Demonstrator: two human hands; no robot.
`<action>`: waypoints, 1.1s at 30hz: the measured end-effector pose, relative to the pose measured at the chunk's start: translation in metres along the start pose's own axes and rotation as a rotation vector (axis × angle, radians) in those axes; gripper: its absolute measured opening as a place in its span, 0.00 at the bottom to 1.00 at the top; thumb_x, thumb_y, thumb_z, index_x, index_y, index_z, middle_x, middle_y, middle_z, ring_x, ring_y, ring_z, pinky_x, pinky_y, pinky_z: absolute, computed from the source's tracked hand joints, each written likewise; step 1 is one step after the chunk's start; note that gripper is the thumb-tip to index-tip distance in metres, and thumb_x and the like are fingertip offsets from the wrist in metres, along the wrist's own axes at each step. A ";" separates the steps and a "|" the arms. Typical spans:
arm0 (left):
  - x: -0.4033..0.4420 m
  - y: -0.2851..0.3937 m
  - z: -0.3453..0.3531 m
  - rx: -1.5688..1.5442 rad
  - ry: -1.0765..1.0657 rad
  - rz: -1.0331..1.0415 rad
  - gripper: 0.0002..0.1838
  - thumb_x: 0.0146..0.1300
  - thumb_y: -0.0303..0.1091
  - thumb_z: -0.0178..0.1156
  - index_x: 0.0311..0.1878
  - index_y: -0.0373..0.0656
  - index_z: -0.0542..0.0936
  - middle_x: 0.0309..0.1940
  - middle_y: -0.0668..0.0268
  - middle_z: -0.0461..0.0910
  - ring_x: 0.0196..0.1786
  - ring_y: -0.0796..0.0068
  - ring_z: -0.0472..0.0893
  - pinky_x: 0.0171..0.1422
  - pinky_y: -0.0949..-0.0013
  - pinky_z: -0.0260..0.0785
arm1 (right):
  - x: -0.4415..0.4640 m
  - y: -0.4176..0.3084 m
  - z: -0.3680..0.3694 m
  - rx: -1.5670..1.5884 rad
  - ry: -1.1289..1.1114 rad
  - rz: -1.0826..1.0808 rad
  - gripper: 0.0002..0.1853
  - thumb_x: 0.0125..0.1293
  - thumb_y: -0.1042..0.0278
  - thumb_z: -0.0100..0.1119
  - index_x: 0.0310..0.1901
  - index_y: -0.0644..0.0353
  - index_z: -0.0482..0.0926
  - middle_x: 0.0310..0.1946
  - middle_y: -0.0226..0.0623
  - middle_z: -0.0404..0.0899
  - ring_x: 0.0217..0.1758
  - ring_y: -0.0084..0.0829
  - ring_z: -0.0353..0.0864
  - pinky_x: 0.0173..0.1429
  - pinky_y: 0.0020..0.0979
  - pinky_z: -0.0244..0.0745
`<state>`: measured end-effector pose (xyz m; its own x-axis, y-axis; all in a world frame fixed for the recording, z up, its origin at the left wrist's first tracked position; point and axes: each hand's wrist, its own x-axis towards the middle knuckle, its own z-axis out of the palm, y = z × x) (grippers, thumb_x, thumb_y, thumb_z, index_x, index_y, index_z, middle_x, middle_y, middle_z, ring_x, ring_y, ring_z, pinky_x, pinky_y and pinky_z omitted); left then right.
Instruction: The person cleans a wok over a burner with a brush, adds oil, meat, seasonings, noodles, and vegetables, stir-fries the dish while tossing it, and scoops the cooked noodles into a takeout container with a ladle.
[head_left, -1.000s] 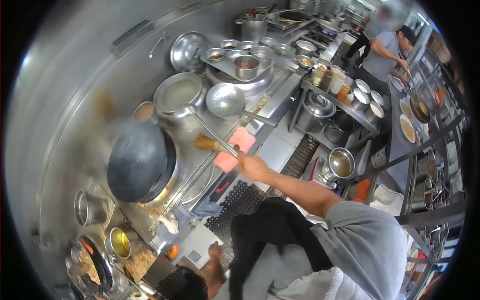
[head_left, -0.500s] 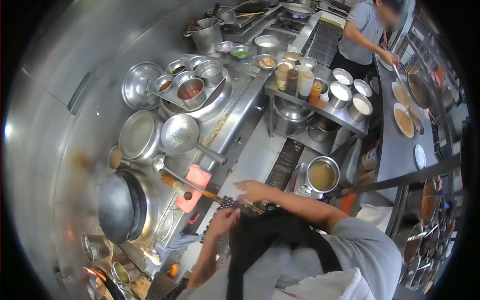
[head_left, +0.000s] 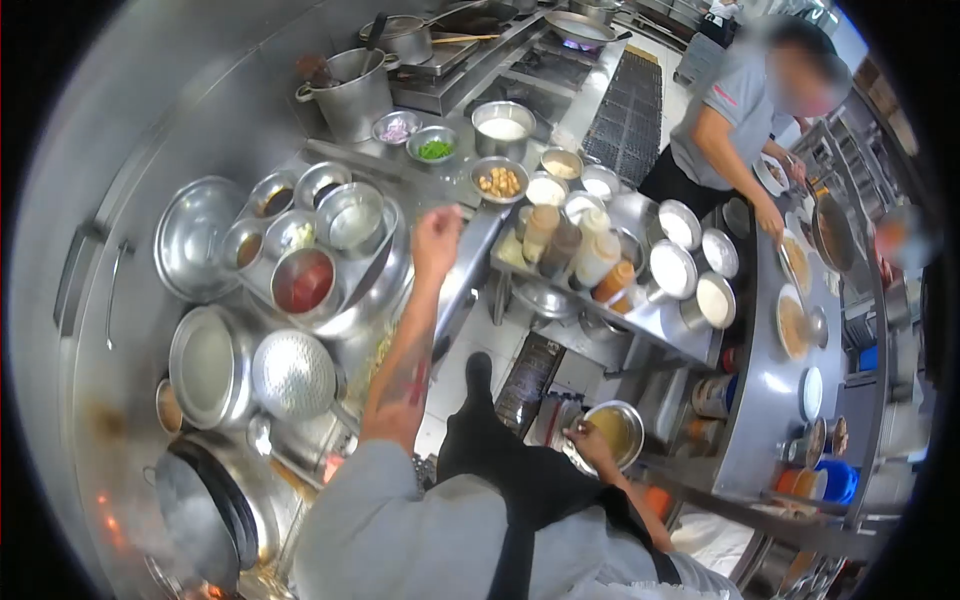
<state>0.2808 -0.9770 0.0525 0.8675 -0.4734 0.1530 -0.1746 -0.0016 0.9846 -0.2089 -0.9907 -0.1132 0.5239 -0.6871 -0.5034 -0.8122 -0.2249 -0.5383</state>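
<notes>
My left hand [head_left: 437,238] is stretched forward over the counter edge, blurred, its fingers partly curled. Whether anything is in it I cannot make out. Closest to it are a metal bowl of brown chunks [head_left: 499,181] and, on the left, a metal bowl of pale liquid [head_left: 350,214]. Down by my right side, my right hand [head_left: 592,445] is closed at the near left rim of a metal pot of yellowish liquid [head_left: 622,428]. My fingers partly cover that rim.
Several squeeze bottles [head_left: 597,258] and white-filled tins [head_left: 673,268] stand on a metal shelf. On the left are a perforated ladle [head_left: 293,375] and a black wok [head_left: 205,510]. Another person [head_left: 705,150] works over plates [head_left: 793,325] at the right counter.
My left hand has gone from in front of my apron forward over the counter. My right hand has moved down to the pot of yellowish liquid. The view has shifted.
</notes>
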 end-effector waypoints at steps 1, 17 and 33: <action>0.068 -0.029 0.004 0.076 0.123 0.010 0.15 0.68 0.43 0.61 0.41 0.38 0.82 0.28 0.68 0.81 0.29 0.80 0.77 0.34 0.73 0.69 | 0.014 -0.013 -0.008 0.020 -0.070 0.057 0.38 0.59 0.41 0.67 0.58 0.69 0.75 0.45 0.53 0.83 0.48 0.45 0.84 0.54 0.37 0.77; 0.428 -0.210 -0.041 -0.692 0.530 -0.499 0.16 0.62 0.20 0.55 0.53 0.28 0.73 0.50 0.48 0.77 0.43 0.55 0.84 0.43 0.59 0.83 | 0.109 -0.123 -0.089 -0.107 -0.272 0.138 0.29 0.64 0.49 0.62 0.57 0.65 0.76 0.45 0.51 0.84 0.51 0.47 0.83 0.56 0.38 0.76; -0.198 0.139 -0.372 -0.238 1.097 -0.059 0.09 0.67 0.32 0.61 0.42 0.34 0.78 0.32 0.58 0.82 0.34 0.68 0.84 0.40 0.66 0.78 | 0.176 -0.149 -0.043 -0.299 -0.646 -0.429 0.24 0.65 0.60 0.64 0.59 0.63 0.75 0.35 0.42 0.86 0.35 0.28 0.86 0.39 0.30 0.76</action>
<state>0.2585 -0.5558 0.1905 0.8328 0.5533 -0.0189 -0.1278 0.2254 0.9658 -0.0062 -1.1079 -0.0924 0.7738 0.0120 -0.6334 -0.4941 -0.6142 -0.6153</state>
